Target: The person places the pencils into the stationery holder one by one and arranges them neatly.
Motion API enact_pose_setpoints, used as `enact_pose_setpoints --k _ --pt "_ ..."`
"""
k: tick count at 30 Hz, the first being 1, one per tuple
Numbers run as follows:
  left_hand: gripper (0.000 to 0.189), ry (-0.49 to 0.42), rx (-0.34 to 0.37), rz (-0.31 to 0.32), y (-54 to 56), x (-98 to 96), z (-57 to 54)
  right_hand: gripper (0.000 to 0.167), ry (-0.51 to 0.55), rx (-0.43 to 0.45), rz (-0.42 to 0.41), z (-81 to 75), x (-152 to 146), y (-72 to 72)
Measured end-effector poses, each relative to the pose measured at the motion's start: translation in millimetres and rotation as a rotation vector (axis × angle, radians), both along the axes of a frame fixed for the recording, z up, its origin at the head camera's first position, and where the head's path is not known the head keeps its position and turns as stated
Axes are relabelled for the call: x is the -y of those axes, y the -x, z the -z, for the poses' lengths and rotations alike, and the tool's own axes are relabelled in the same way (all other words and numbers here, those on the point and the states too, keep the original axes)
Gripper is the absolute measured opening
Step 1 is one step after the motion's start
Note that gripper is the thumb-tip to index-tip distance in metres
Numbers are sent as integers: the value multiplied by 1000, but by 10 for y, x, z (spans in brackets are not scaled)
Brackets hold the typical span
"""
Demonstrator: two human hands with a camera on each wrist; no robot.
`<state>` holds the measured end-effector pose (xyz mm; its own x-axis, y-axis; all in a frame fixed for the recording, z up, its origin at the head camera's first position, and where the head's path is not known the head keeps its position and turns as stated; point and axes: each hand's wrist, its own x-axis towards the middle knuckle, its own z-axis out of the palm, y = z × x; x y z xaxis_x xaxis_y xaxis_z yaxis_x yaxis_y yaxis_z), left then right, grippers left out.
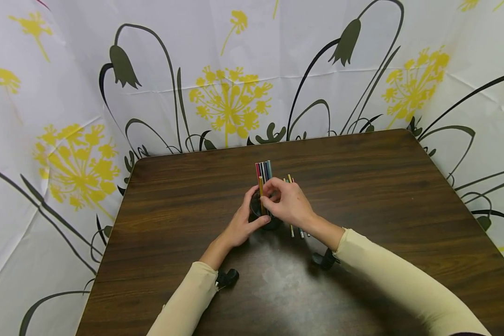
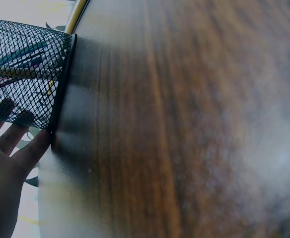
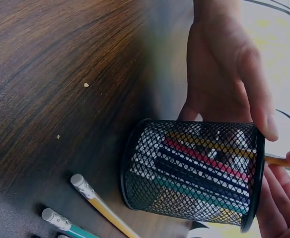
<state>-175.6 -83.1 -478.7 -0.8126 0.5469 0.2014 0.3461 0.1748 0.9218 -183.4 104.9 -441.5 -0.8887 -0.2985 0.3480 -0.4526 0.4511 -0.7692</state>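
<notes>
While the yellow pencil (image 1: 261, 183) is pinched b/w thumb and fingers of the right hand (image 1: 290, 201), its lower length is held inside the black mesh pencil cup (image 3: 144, 191), approx. upright; the pinch is made just above the rim, w/ a short bit of pencil left showing over the fingers. Whether its eraser is up or down can't be told. As for handling, the pencil is judged v. light and stiff, w/ a smooth, poss. slippery coat and a point that could be snapped; it's best taken b/w thumb and forefinger on the upper shaft, clear of the rim.

Upright on the tabletop (image 1: 164, 210), the cup is steadied by the left hand (image 1: 239, 224), whose fingers are curled round the wall, w/ the thumb on the near side at the rim. The cup is judged light too, springy in the mesh and easily tipped, so a low, wide hold on the wall is advised.

Beside the yellow pencil, other pencils (image 1: 264, 167) (red, dark, teal etc.) are stood in the cup. Just to its right, loose pencils (image 3: 104, 210) are laid on the tabletop, incl. a yellow and a green w/ white erasers; these are partly hidden by the right hand in the head view. Behind the tabletop, flower-print fabric (image 1: 252, 60) is hung.
</notes>
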Motion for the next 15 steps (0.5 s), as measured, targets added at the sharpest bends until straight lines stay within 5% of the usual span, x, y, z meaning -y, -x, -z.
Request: enact_pose_setpoints --k 15 --pt "78 18 8 -8 -2 -3 -4 12 -36 -18 90 35 70 60"
